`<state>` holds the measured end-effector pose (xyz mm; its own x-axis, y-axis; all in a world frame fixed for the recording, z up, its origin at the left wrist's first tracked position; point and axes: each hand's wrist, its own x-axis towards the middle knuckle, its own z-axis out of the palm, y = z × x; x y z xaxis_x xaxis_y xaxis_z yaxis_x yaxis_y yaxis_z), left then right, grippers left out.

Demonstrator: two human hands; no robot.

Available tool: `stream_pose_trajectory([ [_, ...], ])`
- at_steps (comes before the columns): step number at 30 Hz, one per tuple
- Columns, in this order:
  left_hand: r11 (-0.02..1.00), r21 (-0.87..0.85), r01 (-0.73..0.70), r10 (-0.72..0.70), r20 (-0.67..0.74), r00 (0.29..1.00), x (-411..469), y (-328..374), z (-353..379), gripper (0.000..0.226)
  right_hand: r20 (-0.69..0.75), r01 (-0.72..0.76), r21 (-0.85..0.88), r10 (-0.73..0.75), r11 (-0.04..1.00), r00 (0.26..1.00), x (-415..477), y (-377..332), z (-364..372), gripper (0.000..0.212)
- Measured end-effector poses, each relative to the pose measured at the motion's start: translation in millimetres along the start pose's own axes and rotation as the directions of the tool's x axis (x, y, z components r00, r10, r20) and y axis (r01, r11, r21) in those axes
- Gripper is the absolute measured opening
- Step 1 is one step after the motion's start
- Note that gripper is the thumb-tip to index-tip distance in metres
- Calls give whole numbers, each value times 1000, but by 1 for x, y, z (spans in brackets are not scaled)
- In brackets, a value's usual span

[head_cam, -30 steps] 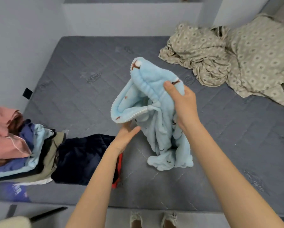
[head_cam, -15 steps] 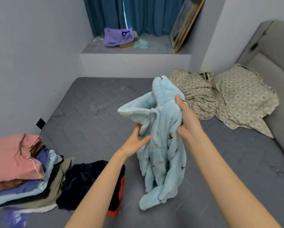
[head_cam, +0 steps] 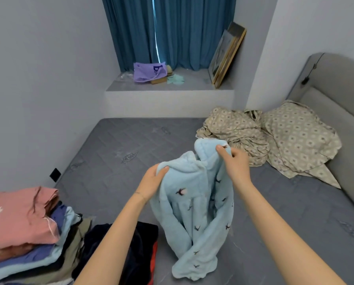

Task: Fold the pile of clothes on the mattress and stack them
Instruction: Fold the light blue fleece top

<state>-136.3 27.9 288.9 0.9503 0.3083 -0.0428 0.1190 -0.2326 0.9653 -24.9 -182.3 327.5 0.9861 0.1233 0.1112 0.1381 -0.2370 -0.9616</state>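
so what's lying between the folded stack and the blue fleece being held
A crumpled dark navy garment on the mattress, red edge showing, in the head view.

Teal curtains [head_cam: 188,31], purple bag [head_cam: 147,73] on the sill [head_cam: 192,87], leaning picture frames [head_cam: 226,58], crumpled patterned bedding [head_cam: 239,128].

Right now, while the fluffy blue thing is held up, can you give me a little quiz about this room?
1. True or false: the left hand and right hand both grip the fluffy light-blue fleece garment.
2. What tops the stack of folded clothes? A pink folded top; B green towel; C white sock.
3. Fill in: the purple plastic bag lies on the grey window ledge before the blue ____.
Key: 1 true; 2 A; 3 curtain.
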Motion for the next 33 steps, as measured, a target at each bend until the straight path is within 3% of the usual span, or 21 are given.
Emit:
stream_pose_trajectory([
  [3,999,36,3,-3,-2,1000,2,17,-7,22,-10,126,-146,-129,981,992,2,-2,-4,53],
  [6,996,60,65,-76,217,973,4,30,-22,23,-24,212,-191,-221,958,975,9,-15,-13,52],
  [8,972,204,114,-187,388,902,2,29,-28,29,-30,243,-163,-251,956,967,13,-26,-18,51],
  [10,940,316,127,-262,432,863,2,22,-28,31,-18,267,-160,-274,950,962,15,-35,-20,50],
  [12,958,261,122,-214,364,906,5,20,-29,28,-5,267,-123,-270,956,963,16,-44,-21,48],
  [15,997,25,74,-78,258,963,12,33,-38,35,34,221,-58,-219,974,975,20,-55,-29,47],
  [18,999,-43,12,-4,181,983,18,50,-43,36,109,192,-117,-179,974,978,25,-60,-40,45],
  [23,998,16,-67,67,-19,998,29,77,-35,24,253,77,-88,-52,993,966,28,-62,-62,37],
  [26,987,-97,-131,113,-174,978,40,92,-33,18,319,20,-103,14,994,948,30,-56,-78,42],
  [33,963,-170,-207,158,-263,952,50,108,-23,7,431,26,-348,135,937,892,28,-30,-93,53],
])
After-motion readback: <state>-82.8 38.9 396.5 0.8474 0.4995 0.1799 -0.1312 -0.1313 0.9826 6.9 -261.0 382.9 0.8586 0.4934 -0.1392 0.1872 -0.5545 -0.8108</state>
